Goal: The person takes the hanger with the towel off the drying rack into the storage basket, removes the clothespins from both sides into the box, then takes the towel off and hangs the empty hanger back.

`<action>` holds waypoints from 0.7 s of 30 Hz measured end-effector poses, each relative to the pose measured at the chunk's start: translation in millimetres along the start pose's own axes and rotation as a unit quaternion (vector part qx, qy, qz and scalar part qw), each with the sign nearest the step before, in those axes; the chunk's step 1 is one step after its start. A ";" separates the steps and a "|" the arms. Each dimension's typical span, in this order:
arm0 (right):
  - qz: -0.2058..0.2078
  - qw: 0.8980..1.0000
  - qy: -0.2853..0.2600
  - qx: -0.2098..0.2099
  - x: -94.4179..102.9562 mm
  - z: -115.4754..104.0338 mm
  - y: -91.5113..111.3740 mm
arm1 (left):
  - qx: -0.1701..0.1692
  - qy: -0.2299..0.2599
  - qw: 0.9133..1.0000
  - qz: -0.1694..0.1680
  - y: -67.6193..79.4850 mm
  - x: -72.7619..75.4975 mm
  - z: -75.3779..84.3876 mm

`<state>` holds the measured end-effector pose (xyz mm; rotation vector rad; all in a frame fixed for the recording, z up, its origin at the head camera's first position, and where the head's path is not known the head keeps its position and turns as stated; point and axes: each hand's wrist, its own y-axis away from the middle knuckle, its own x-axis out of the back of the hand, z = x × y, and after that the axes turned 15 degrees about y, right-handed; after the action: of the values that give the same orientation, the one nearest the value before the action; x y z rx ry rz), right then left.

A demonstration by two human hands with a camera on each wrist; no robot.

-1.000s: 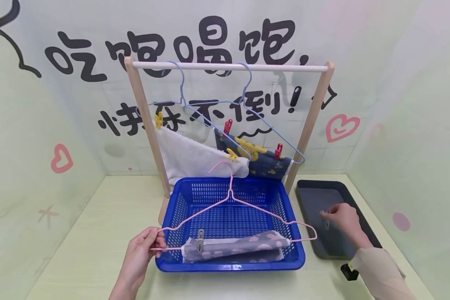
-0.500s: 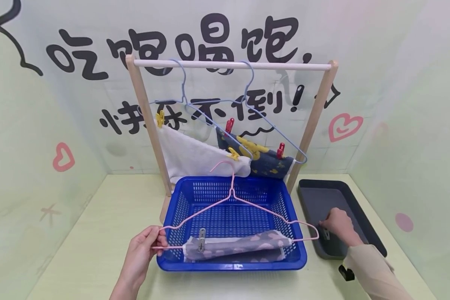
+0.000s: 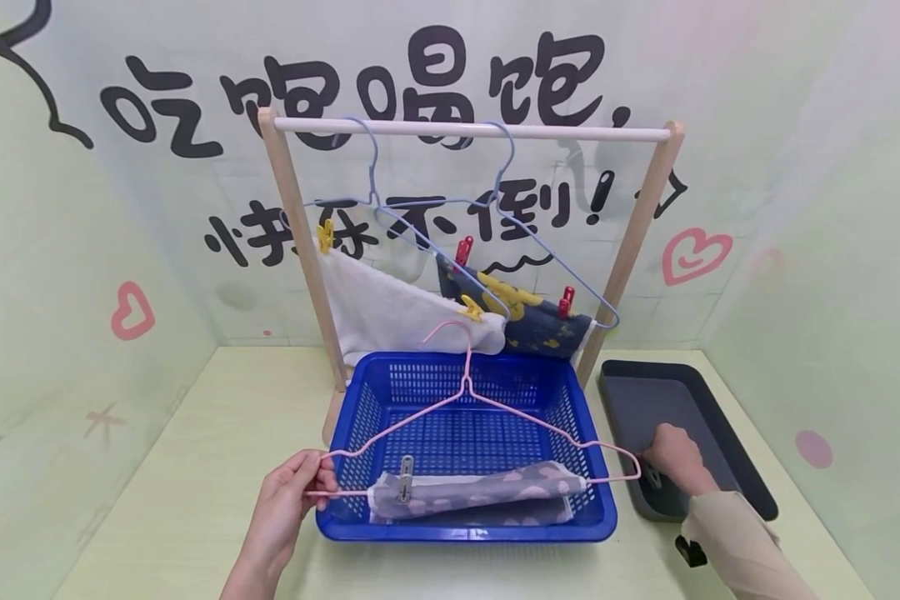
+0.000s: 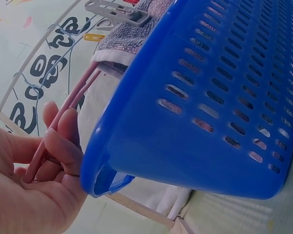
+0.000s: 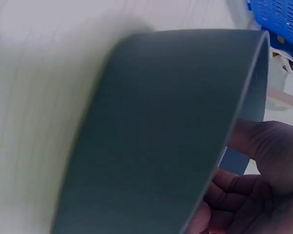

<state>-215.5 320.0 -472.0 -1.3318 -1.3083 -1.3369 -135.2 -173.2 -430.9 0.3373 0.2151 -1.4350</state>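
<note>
A pink wire hanger lies across a blue basket, its hook toward the back. My left hand grips the hanger's left corner, thumb and fingers curled round the wire in the left wrist view. Over the lower bar hangs a grey cloth with pink spots. A grey clothespin is clipped near the cloth's left end. My right hand is down in the dark tray, pinching a grey clothespin mostly covered by the fingers; the tray wall hides the fingertips in the right wrist view.
Behind the basket stands a wooden rack. Two blue hangers hang there, bearing a white cloth with yellow clips and a dark blue cloth with red clips. Light walls enclose the pale table.
My right hand has gone lower into the tray, and the grey clothespin at its fingers sits nearer the tray's front. The left hand keeps its grip; the view has shifted slightly.
</note>
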 end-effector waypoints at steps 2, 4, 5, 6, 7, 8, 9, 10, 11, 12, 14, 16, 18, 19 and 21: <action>-0.001 1.000 -0.002 -0.001 -1.1 0.4 0.2 | 0.000 0.002 1.000 -0.001 -0.7 -0.3 -0.3; 0.002 1.000 -0.001 -0.002 -2.2 0.8 0.3 | -0.001 0.005 1.000 -0.004 -1.5 -0.3 -0.6; 0.002 1.000 -0.002 -0.003 -2.7 0.9 0.3 | -0.001 0.007 1.000 -0.006 -1.8 -0.2 -0.7; 0.002 1.000 -0.002 -0.003 -3.4 1.1 0.1 | -0.001 0.008 1.000 -0.009 -2.0 -0.1 -0.9; 0.004 1.000 -0.001 -0.003 -3.8 1.2 -0.1 | -0.002 0.008 1.000 -0.009 -2.0 0.0 -0.9; 0.006 1.000 0.000 -0.003 -3.9 1.2 -0.3 | -0.002 0.009 1.000 -0.011 -2.0 0.2 -0.9; 0.006 1.000 0.000 -0.004 -3.8 1.4 -0.3 | -0.002 0.010 1.000 -0.010 -1.8 0.3 -0.9; 0.005 1.000 -0.001 -0.005 -3.4 1.6 -0.1 | -0.002 0.009 1.000 -0.009 -1.6 0.3 -0.8; 0.005 1.000 -0.001 -0.005 -2.5 2.0 0.3 | -0.001 0.009 1.000 -0.007 -1.3 0.2 -0.7; 0.001 1.000 -0.004 -0.007 -1.1 2.4 0.9 | -0.001 0.009 1.000 -0.005 -1.1 0.2 -0.6; 0.000 1.000 -0.013 -0.011 4.0 3.0 3.0 | -0.001 0.009 1.000 -0.003 -0.7 0.1 -0.6; 0.016 1.000 -0.025 -0.010 12.0 3.6 6.1 | -0.004 0.010 1.000 -0.006 -0.5 -0.1 -0.6; 0.045 0.998 -0.047 -0.007 22.5 2.3 10.2 | -0.008 0.013 1.000 -0.012 -0.5 -0.2 -0.7; 0.069 0.996 -0.056 -0.001 28.2 1.0 12.6 | -0.010 0.014 1.000 -0.015 -0.5 -0.1 -0.8; 0.115 0.990 -0.073 0.017 39.7 -3.5 17.8 | -0.011 0.016 1.000 -0.017 -0.5 0.1 -1.0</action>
<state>-202.5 318.9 -430.4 -1.5312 -1.2246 -1.0720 -135.6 -173.0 -431.9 0.3397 0.2631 -1.4598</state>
